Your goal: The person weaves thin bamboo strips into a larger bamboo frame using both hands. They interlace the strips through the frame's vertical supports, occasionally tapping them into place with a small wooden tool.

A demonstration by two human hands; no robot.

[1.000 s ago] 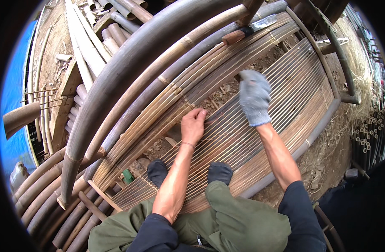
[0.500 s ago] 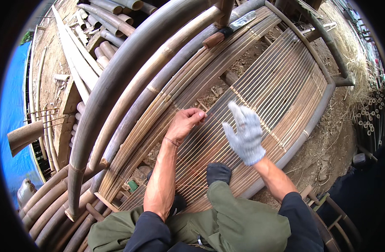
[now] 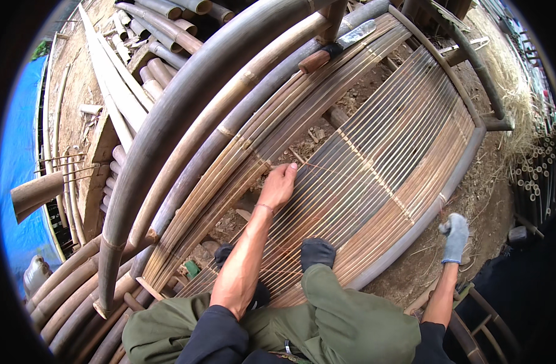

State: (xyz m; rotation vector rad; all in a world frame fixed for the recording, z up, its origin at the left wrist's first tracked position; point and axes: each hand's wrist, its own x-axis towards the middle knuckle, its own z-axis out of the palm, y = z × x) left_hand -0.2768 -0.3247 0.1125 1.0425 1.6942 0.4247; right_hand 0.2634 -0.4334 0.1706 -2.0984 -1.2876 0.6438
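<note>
A slatted bamboo seat [image 3: 405, 130] is lying below the person, a dark-clad foot [image 3: 318, 253] resting on it. By the long gap between slats, the bare left hand [image 3: 278, 187] is pressing thumb and finger together, apparently pinching a thin orange cord [image 3: 317, 166] that is trailing over the slats. The gloved right hand [image 3: 454, 238] is hovering beyond the outer rail [image 3: 463, 167], fingers curling; whether around cord, I cannot tell. Working well is probably requiring a steady pinch and an untangled cord.
</note>
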